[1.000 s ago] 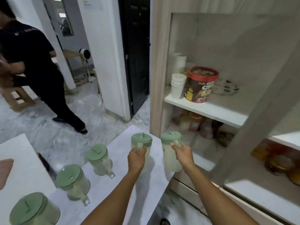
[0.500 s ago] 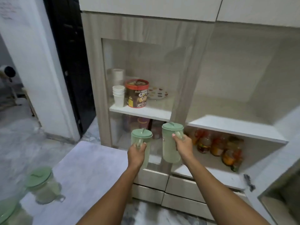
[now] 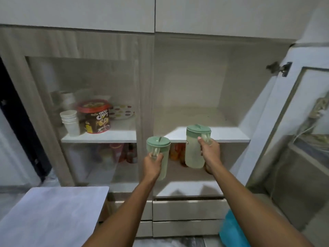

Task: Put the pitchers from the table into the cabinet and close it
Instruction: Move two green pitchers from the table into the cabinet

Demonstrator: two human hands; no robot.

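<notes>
I hold two pale green pitchers with darker green lids in front of the cabinet. My left hand (image 3: 152,164) grips the handle of the left pitcher (image 3: 161,150), held lower, level with the centre post. In my right hand (image 3: 210,154) is the handle of the right pitcher (image 3: 194,150), raised just in front of the white shelf (image 3: 229,133) of the open right compartment. That shelf is bare behind the pitcher. The cabinet's right door (image 3: 302,139) stands swung open at the right.
Behind the shut glass left door (image 3: 85,104) stand paper cups (image 3: 70,123), a chocolate cereal tub (image 3: 95,115) and a dotted plate. Jars sit on the lower shelf. Drawers (image 3: 187,209) lie below. The white table corner (image 3: 53,211) is at lower left, a blue object (image 3: 229,230) at lower right.
My view has swung right from the table to face the cabinet. Both hands carried their pitchers along, and the right pitcher has risen to shelf height. The other pitchers and the person have left view.
</notes>
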